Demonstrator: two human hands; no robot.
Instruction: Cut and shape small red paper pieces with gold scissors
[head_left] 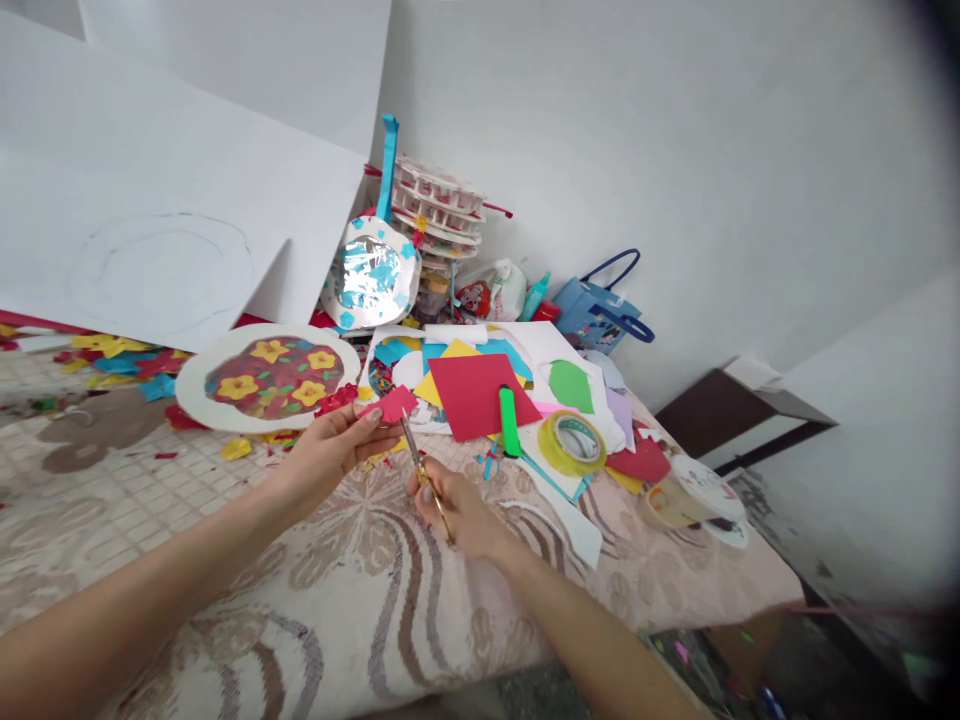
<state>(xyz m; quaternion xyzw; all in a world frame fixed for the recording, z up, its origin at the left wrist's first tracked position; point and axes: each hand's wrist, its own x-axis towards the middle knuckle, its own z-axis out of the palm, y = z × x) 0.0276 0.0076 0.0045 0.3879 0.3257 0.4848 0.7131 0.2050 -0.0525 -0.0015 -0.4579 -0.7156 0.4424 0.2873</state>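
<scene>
My left hand [351, 440] pinches a small piece of red paper [394, 403] above the patterned tablecloth. In my right hand [457, 505] is a pair of scissors [414, 455] with gold-coloured handles. The blades point up and away, their tips at the lower right edge of the red piece. Just behind my left hand lies a white scalloped panel [196, 385] with yellow paper flowers on a dark red middle. A large red paper sheet [472, 392] rests beyond the scissors, with a green box cutter [509, 422] at its right edge.
A roll of yellowish tape [571, 444] and a tub [679, 500] sit to the right. Coloured scraps [124, 355] cover the left back. Behind stand large white boards [150, 180], a blue-spotted round piece [371, 272], a tiered white structure [442, 205] and a blue bag [596, 310].
</scene>
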